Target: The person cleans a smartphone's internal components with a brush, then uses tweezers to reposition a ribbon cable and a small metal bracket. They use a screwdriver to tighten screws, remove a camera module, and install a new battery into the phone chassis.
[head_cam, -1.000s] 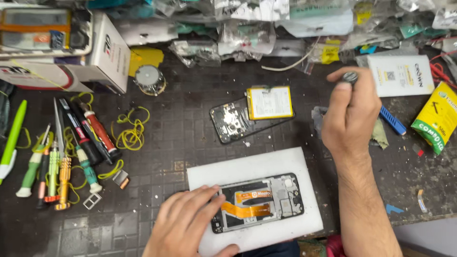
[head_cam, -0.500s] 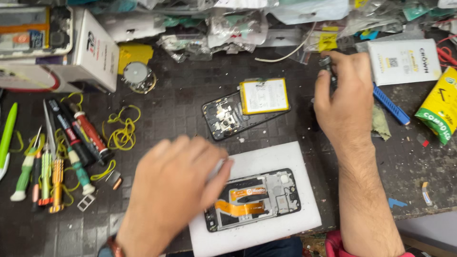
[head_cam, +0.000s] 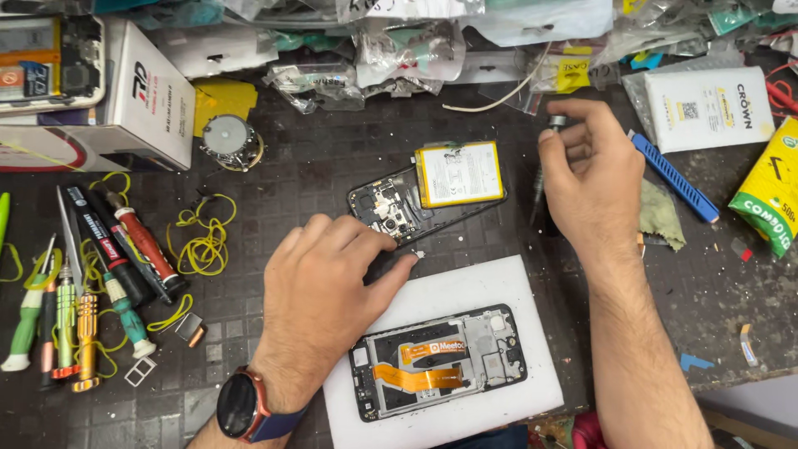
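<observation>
At your bench's (head_cam: pixel 332 166) left edge lie screwdrivers (head_cam: pixel 83 283) in a row, with yellow bands (head_cam: pixel 204 241) just beside them. A white box (head_cam: pixel 154 91) sits at the far left corner, a round part (head_cam: pixel 229 137) next to it. Bagged parts (head_cam: pixel 399 41) crowd the far edge. Toward the right edge you have a blue tool (head_cam: pixel 673 179), a cloth (head_cam: pixel 661 214) and a yellow packet (head_cam: pixel 769 191).

Opened black phone back (head_cam: pixel 399 208) lies flat; battery (head_cam: pixel 460 173) seemingly atop it.
</observation>
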